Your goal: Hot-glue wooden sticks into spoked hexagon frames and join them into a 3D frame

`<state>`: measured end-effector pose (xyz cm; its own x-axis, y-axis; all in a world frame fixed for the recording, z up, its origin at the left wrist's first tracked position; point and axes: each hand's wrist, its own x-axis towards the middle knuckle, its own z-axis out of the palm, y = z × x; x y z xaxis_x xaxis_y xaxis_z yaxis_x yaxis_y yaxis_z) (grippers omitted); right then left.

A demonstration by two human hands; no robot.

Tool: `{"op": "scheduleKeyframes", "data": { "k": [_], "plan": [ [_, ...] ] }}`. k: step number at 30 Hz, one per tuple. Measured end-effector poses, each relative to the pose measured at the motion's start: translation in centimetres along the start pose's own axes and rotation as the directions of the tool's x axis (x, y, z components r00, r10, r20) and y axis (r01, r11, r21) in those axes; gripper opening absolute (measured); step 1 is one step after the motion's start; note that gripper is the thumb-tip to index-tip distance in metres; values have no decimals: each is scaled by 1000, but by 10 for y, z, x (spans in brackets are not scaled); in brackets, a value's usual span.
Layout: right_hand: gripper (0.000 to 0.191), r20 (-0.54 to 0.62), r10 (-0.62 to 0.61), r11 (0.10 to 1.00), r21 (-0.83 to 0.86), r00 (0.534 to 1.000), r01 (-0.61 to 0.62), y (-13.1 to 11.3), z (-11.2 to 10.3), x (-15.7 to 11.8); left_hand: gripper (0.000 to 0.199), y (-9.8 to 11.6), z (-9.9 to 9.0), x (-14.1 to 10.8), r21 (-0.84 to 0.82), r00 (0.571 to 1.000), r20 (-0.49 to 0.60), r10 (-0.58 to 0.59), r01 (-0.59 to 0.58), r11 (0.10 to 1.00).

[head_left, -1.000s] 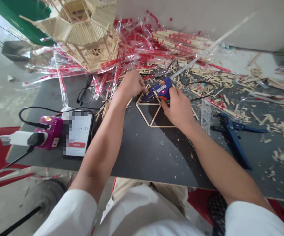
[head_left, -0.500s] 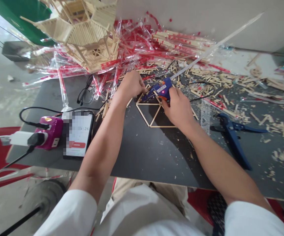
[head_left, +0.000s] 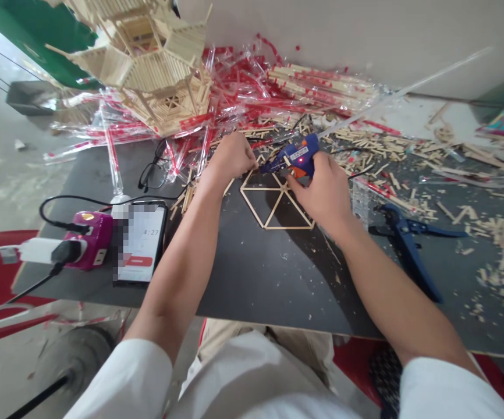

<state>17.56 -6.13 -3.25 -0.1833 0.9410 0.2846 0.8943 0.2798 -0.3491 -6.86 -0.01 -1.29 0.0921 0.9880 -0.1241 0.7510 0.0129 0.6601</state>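
My right hand is wrapped round a blue hot glue gun with an orange trigger and a lit red light. A long clear glue stick juts from its back. The gun's nozzle points left, at the fingertips of my left hand, which pinch a short wooden stick, mostly hidden. Below the gun, a flat frame of thin wooden sticks lies on the dark table. Its spokes meet near the middle, making triangles. My right hand and the gun cover part of it.
A stick-built pagoda model stands at the back left. Plastic wrappers and stick offcuts litter the back. Blue cutters lie right; glasses, a phone and a purple power adapter with cords lie left.
The glue gun and my right hand have shifted slightly right, uncovering more of the stick frame. My left hand stays pinched near the nozzle. The view has tilted slightly.
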Motion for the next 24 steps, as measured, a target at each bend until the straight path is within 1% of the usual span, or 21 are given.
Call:
{"op": "scheduleKeyframes", "data": {
  "k": [2,4,7,9,11,13,15,16,18,20,21,22,23,24],
  "plan": [
    [44,-36,15,1000,-2,999,-15,9,-4,4,11,0,-1,-2,-12,1000,7,-3,3,1000],
    [49,-38,44,999,-2,998,-44,18,-11,10,12,0,-3,-3,-22,999,35,-7,8,1000],
    [52,15,132,991,-19,991,-131,29,-27,19,15,0,-4,-4,-22,998,59,-3,5,1000],
    [52,57,205,978,-47,977,-203,35,-39,25,15,0,-4,-3,-18,999,46,-14,15,1000],
    [51,93,277,959,-93,956,-269,43,-50,29,13,0,-3,-3,-23,999,36,-23,24,999],
    [46,134,343,934,-153,930,-323,52,-56,30,13,0,-3,-2,-26,999,28,-17,17,999],
    [40,172,374,918,-206,911,-339,61,-58,29,14,1,-4,-2,-22,1000,26,-11,11,1000],
    [39,169,368,918,-226,914,-327,63,-58,27,14,1,-4,-2,-18,1000,26,-9,9,1000],
    [38,98,300,929,-253,949,-268,60,-54,21,15,2,-4,-2,-9,1000,27,-9,9,1000],
    [36,-12,172,952,-255,985,-169,45,-49,13,15,2,-4,-3,0,1000,22,-6,6,1000],
    [32,-44,93,966,-238,995,-101,33,-44,9,15,2,-4,-3,3,1000,18,-4,4,1000],
    [27,-46,1,979,-204,999,-10,20,-39,4,13,2,-4,-3,6,1000,18,-1,1,1000],
    [23,-16,-105,983,-150,994,102,6,-32,-1,12,2,-3,-3,11,1000,19,2,-3,1000],
    [25,24,-210,974,-81,977,211,-8,-25,-6,10,2,-3,-3,17,1000,18,6,-6,1000]
  ]
}}
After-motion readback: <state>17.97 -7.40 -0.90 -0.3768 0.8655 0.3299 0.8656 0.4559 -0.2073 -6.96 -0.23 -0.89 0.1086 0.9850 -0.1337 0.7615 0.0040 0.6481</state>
